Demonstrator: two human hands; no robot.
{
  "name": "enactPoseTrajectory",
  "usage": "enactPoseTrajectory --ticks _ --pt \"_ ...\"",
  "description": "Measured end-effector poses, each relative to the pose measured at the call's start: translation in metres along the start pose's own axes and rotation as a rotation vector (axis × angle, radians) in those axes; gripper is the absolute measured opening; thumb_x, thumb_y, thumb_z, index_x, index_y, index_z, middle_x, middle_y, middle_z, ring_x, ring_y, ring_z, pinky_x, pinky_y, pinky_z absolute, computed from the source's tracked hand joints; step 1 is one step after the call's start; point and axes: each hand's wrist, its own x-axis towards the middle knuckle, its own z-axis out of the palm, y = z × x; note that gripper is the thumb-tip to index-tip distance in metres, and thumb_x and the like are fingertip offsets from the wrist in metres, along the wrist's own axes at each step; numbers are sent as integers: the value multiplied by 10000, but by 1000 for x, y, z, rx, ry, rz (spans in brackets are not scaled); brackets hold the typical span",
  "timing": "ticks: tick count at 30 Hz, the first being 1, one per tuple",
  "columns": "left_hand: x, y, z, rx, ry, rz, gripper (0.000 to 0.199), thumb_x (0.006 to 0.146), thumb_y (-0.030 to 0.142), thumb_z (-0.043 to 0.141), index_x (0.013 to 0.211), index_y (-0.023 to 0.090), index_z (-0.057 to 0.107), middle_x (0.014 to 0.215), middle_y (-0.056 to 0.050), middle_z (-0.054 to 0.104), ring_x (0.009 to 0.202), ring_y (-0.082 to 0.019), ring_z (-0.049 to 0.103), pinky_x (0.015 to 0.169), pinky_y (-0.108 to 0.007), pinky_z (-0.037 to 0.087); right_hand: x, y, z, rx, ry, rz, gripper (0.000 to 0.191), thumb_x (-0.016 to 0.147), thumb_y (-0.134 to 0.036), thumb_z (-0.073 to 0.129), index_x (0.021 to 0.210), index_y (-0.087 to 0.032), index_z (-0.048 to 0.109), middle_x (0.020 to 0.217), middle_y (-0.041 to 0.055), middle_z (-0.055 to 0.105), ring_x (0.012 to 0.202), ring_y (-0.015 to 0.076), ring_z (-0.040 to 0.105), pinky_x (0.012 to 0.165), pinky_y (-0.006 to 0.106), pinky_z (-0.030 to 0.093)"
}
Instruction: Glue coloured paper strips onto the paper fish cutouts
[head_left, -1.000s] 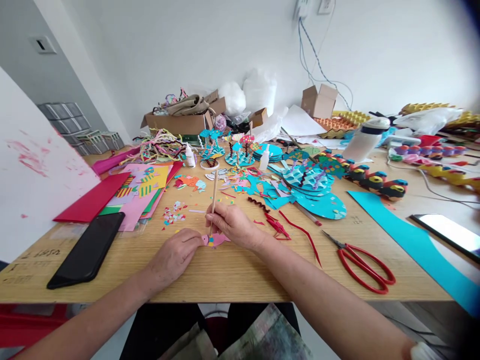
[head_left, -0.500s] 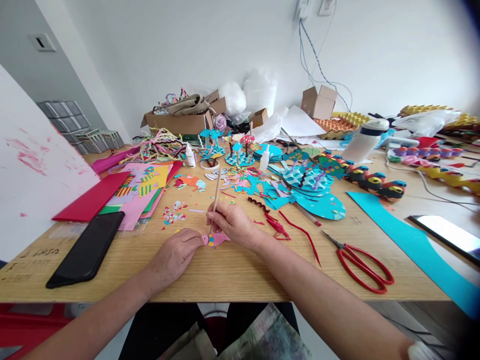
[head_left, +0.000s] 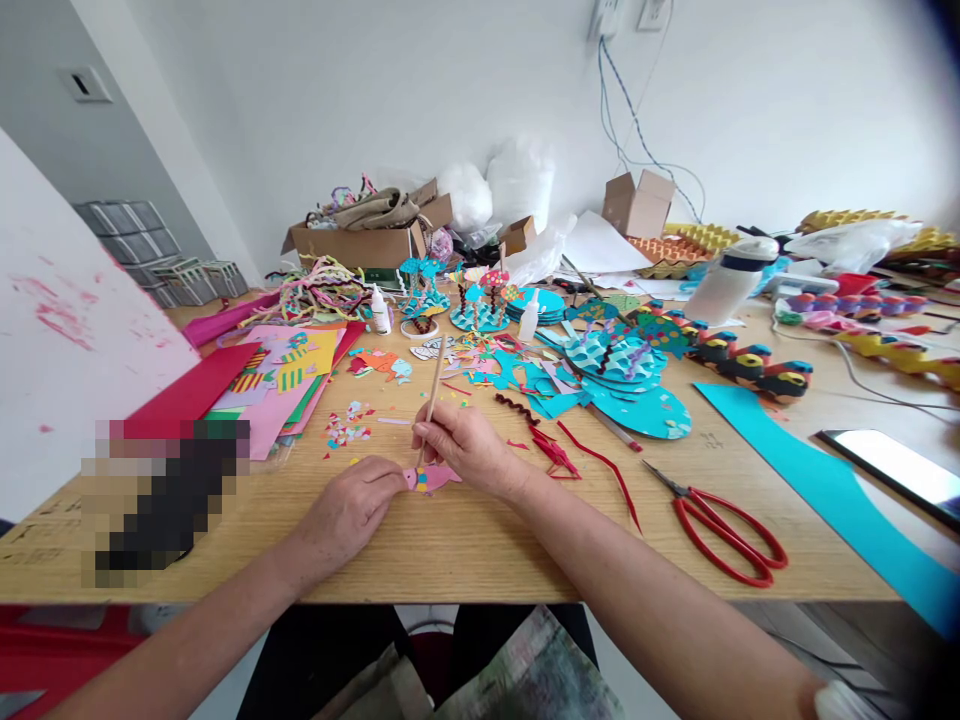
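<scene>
A small pink paper fish (head_left: 442,476) with yellow and blue patches lies on the table in front of me. My left hand (head_left: 361,500) holds its left end, with the fingertips closed on the edge. Upright in my right hand (head_left: 465,445) is a thin wooden stick (head_left: 436,380), pinched between thumb and fingers. The stick's lower tip meets the fish near its coloured patches. Small coloured paper bits (head_left: 349,426) lie scattered just beyond my left hand. My right palm hides some of the table behind the fish.
Red-handled scissors (head_left: 731,535) lie right of my right forearm, near a blue paper strip (head_left: 810,470). Red strips (head_left: 600,460) and blue paper cutouts (head_left: 637,405) lie farther in. Coloured sheets (head_left: 262,420) are stacked left. Glue bottles (head_left: 529,318) and a cardboard box (head_left: 360,245) stand behind.
The stick's tip has shifted slightly left on the fish, while its top leans a little farther right. Both hands stay nearly in place. The dark object at left is now pixelated.
</scene>
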Motion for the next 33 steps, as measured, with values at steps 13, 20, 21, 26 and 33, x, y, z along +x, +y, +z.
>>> enactPoseTrajectory --ticks 13,20,21,26,33 --pt "1 2 -2 26 5 8 271 842 83 345 897 160 599 879 -63 613 840 -161 558 735 -295 483 0 1 0 -16 -50 -15 136 854 -179 407 724 -177 447 584 -44 513 476 51 510 477 150 391" --pt "1 2 -1 39 17 14 278 826 63 343 883 157 597 873 -62 613 838 -157 562 734 -287 489 0 -1 0 -11 -47 8 137 851 -172 414 719 -175 452 581 -46 510 474 48 505 473 146 394" --pt "1 2 -1 40 19 16 278 826 62 341 886 154 597 875 -65 613 839 -158 562 735 -288 489 0 -1 0 -2 -36 9 139 851 -172 413 718 -174 454 581 -45 509 476 49 507 469 145 394" --pt "2 2 -1 49 5 2 283 832 69 332 888 159 595 876 -62 613 833 -161 564 727 -295 491 -1 -2 -1 -6 -32 15 138 850 -171 411 718 -173 452 571 -46 503 468 50 501 454 142 388" --pt "1 2 -1 22 -3 0 270 831 64 353 911 163 592 892 -60 610 851 -160 556 745 -296 484 -1 0 -2 -34 -32 15 144 854 -186 407 721 -177 460 557 -50 502 475 51 503 476 147 388"
